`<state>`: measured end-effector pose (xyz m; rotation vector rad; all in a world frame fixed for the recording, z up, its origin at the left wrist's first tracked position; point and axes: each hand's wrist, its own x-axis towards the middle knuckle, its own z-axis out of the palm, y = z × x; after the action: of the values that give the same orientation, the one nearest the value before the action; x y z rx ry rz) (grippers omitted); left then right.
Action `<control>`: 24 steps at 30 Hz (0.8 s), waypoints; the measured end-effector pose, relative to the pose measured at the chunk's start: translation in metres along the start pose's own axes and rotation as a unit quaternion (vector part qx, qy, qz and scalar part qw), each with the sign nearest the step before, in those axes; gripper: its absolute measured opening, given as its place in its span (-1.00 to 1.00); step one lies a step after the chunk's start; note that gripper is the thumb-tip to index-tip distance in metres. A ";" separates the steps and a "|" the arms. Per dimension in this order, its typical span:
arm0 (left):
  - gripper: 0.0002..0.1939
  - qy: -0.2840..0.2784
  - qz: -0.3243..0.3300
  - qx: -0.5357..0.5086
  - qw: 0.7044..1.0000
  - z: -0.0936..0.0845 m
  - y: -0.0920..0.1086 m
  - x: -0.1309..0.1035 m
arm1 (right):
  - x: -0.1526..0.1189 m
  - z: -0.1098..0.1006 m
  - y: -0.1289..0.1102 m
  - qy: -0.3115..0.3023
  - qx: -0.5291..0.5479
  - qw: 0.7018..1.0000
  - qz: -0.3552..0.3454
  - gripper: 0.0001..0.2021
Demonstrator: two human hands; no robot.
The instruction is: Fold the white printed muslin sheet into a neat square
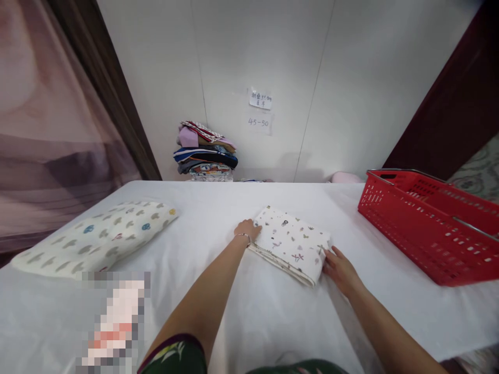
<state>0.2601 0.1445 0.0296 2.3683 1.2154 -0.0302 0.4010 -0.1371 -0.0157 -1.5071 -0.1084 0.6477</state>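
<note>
You have room between the cloth (290,239) and the basket (415,228) on your right; on your left, you can pass until the larger cloth (104,235) blocks you.

A white cloth (291,240) with small plant prints lies folded in a layered rectangle left of the red basket (413,234).

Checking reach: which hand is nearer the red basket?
Right. The right hand is beside the folded cloth, toward the red basket; the left hand is at the cloth's opposite end.

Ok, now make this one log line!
left hand: at folded cloth, left edge | right hand: at its right edge | red basket: far right
</note>
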 end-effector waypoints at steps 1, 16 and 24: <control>-0.48 -0.006 -0.005 -0.001 1.000 0.000 -0.001 0.003 | -0.005 0.001 -0.003 -0.003 0.005 1.000 0.020 -0.21; -0.36 0.014 0.025 -0.117 0.993 -0.027 -0.030 0.014 | 0.002 0.045 -0.038 -0.042 -0.008 0.995 -0.091 -0.31; -0.34 0.101 -0.090 -0.166 0.977 -0.061 -0.090 0.014 | 0.043 0.113 -0.044 -0.117 -0.040 0.991 -0.056 -0.13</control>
<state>0.1876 0.2253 0.0438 2.0031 1.4052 0.3361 0.3999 -0.0145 0.0225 -1.4864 -0.4001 0.7357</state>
